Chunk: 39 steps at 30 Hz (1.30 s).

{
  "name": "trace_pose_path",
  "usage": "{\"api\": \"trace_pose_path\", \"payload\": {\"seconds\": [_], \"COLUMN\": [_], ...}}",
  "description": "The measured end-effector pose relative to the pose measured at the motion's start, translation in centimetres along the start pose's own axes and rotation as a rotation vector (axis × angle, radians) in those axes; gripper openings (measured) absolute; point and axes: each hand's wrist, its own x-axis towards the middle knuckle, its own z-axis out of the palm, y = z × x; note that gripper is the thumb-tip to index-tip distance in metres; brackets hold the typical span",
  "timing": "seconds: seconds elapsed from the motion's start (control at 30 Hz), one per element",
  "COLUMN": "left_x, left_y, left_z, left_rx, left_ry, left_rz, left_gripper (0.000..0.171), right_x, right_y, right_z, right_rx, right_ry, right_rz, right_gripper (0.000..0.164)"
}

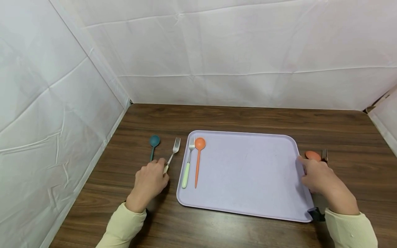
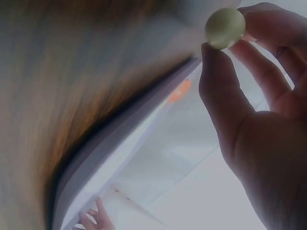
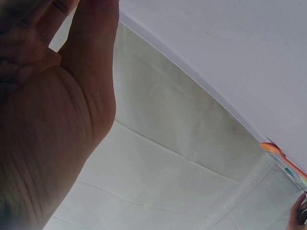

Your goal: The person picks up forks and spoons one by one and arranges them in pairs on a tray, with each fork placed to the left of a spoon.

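In the head view my left hand (image 1: 151,179) pinches a fork (image 1: 176,146) by its pale green handle, left of the tray. The left wrist view shows the round handle end (image 2: 225,28) between thumb and fingers. A teal spoon (image 1: 154,141) lies just beyond this hand, its lower handle hidden. My right hand (image 1: 319,175) rests at the right rim of the lilac tray (image 1: 248,165), with nothing visibly held. Beside its fingers lie an orange spoon (image 1: 313,156) and a dark-handled fork (image 1: 324,154), their handles mostly covered by the hand.
On the tray's left side lie a green-handled fork (image 1: 186,174) and an orange spoon (image 1: 200,144), side by side. The brown wooden table (image 1: 242,119) has white cloth walls (image 1: 242,44) behind and beside it. A black strap (image 1: 316,214) shows near the right wrist.
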Motion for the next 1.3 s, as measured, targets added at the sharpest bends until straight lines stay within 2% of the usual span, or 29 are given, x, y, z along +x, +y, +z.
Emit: {"api": "trace_pose_path", "payload": {"seconds": [0.47,1.0,1.3], "left_x": [0.3,0.4,0.4], "left_y": [0.9,2.0,2.5], "left_z": [-0.3,-0.4,0.0], "left_rx": [-0.059,-0.065,-0.051], "left_ry": [0.017,-0.002,0.023], "left_rz": [0.012,0.027,0.062], "left_gripper": [0.025,0.026,0.024], "right_x": [-0.1,0.0,0.0], "right_y": [-0.1,-0.1,0.0], "right_z": [-0.3,-0.3,-0.1], "right_rx": [0.018,0.024,0.012], "right_ry": [-0.007,-0.022,-0.011], "right_rz": [-0.012,0.007,-0.007], "right_gripper": [0.064,0.064,0.064]}}
